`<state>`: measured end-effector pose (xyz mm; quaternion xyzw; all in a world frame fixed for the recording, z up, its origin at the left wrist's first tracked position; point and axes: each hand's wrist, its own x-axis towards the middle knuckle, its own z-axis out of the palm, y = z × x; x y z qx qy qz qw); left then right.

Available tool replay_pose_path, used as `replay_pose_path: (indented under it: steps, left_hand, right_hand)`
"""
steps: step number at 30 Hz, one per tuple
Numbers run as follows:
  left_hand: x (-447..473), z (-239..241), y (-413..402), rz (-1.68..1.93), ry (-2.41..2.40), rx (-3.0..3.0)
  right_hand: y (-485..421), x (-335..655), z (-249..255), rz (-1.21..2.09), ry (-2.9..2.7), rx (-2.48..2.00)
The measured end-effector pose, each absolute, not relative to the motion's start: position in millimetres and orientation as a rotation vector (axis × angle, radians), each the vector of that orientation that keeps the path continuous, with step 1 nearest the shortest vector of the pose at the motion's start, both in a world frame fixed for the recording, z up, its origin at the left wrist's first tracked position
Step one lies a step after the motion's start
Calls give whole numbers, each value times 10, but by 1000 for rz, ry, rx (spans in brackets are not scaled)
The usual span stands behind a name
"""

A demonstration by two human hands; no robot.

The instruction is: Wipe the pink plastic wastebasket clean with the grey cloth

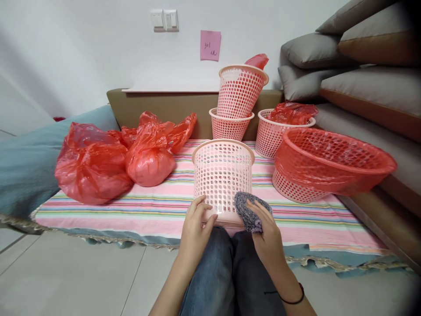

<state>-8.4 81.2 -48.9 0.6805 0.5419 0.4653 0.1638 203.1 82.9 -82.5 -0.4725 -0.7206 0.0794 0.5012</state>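
In front of my knees, a pale pink perforated plastic basket [223,175] rests on the striped cloth, its rim at the far end and its narrow base toward me. My left hand [196,219] grips the left side of the base, thumb and fingers against the plastic. A grey speckled cleaning cloth [247,210] is under the fingers of my right hand [267,226], which presses it to the basket's lower right side. The palm side of that hand is hidden.
Red plastic bags [95,166] sit at the left. Behind stand two stacked baskets [241,92]; to the right are a basket with red plastic [271,136] and a basket lined with a red bag [299,186]. Grey cushions [375,96] pile up at the right edge.
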Motion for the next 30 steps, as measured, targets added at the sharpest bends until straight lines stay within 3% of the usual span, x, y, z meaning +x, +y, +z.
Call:
replay_pose_path:
  steps: [30]
  left_hand:
    - [-123, -326, 940, 1050, 1534, 1962]
  right_hand:
    - [816, 2046, -836, 219, -1722, -1158]
